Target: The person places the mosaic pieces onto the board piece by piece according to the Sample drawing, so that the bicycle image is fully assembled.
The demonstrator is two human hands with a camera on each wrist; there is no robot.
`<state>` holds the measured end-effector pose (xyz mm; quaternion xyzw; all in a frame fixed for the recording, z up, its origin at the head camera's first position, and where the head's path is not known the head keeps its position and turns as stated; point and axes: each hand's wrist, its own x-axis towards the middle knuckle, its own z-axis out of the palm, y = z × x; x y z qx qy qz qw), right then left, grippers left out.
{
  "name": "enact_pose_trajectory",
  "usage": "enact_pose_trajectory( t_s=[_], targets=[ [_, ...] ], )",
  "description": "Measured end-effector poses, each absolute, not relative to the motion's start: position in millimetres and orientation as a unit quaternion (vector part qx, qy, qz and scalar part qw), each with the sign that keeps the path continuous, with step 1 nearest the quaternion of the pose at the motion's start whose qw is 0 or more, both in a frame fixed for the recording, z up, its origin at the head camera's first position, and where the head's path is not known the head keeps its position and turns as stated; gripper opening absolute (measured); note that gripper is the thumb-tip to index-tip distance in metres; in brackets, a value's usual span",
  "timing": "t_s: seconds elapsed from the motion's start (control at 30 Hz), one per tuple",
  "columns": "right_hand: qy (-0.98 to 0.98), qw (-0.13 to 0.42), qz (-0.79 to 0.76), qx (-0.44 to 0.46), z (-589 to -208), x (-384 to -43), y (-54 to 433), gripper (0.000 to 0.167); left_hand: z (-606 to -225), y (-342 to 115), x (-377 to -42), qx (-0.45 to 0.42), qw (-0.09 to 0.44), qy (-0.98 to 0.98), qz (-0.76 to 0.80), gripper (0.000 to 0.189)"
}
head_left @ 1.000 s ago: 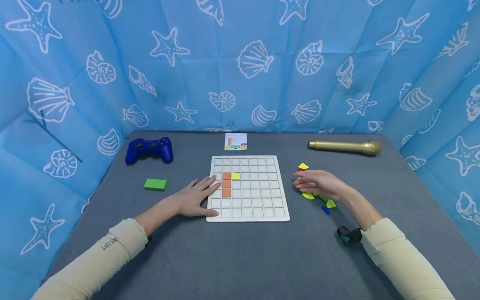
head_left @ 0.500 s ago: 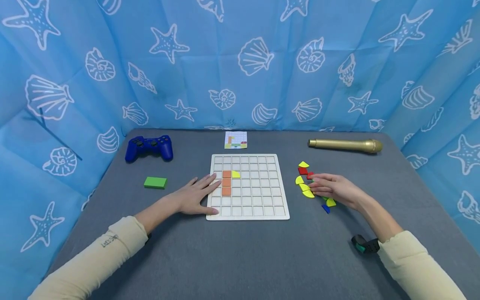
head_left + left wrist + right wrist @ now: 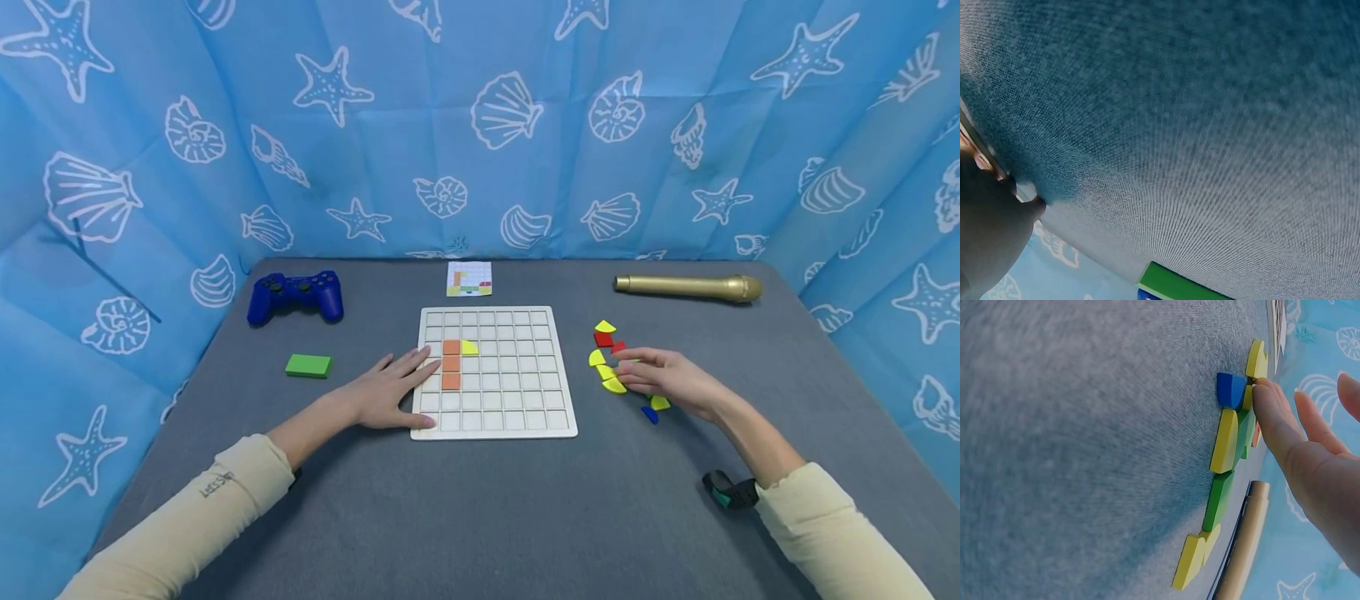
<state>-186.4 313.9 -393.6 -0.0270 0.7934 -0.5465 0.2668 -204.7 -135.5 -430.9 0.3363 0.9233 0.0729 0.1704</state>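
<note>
A white square grid board point(image 3: 528, 350) lies at mid-table. Three orange squares point(image 3: 451, 364) form a column on it, with a yellow rounded block point(image 3: 469, 347) beside the top one. My left hand point(image 3: 386, 392) rests on the board's left edge, fingers spread. To the board's right, my right hand point(image 3: 671, 379) is over a scatter of small blocks, its fingers extended and holding nothing visible. Yellow quarter-round blocks point(image 3: 614, 385), red blocks point(image 3: 603, 339) and a blue block point(image 3: 650, 414) show around it. Green blocks point(image 3: 1218, 500) appear in the right wrist view; in the head view the hand mostly covers them.
A small printed pattern card point(image 3: 469, 279) lies behind the board. At the back left sits a blue game controller point(image 3: 296, 297), with a green rectangular block point(image 3: 308, 366) nearer. A gold microphone point(image 3: 686, 287) lies at the back right. A blue curtain point(image 3: 442, 133) encloses the table.
My right hand has shifted to the right and slightly nearer me, uncovering the red and yellow blocks. Over the last half second it hardly moves. The left hand stays on the board.
</note>
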Motion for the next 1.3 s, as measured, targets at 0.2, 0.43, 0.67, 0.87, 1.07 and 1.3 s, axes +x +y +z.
enact_pose_trajectory(
  t_s=[0.2,0.43,0.67,0.87,1.07,1.3],
  targets=[
    [0.803,0.27,-0.531,-0.03,-396.5,-186.5,311.4,0.059,-430.1,-135.8,-203.9,0.338,0.169,0.923,0.076,0.099],
    [0.844,0.239,-0.475,-0.072,-401.3,-183.3,305.5,0.053,-430.0,-136.1,-204.4,0.338,0.168,0.923,0.079,0.099],
    [0.872,0.175,-0.437,-0.131,-406.9,-180.9,294.8,0.042,-429.5,-135.3,-203.7,0.337,0.17,0.923,0.075,0.099],
    [0.895,0.115,-0.4,-0.16,-411.7,-178.1,287.4,0.041,-429.7,-135.4,-203.9,0.337,0.169,0.924,0.071,0.099],
    [0.903,0.102,-0.382,-0.167,-415.7,-178.7,286.4,0.044,-429.8,-136.2,-204.0,0.336,0.169,0.924,0.072,0.099],
    [0.907,0.109,-0.375,-0.157,-415.7,-180.1,287.2,0.042,-428.4,-135.6,-203.1,0.338,0.17,0.923,0.072,0.098]
  ],
)
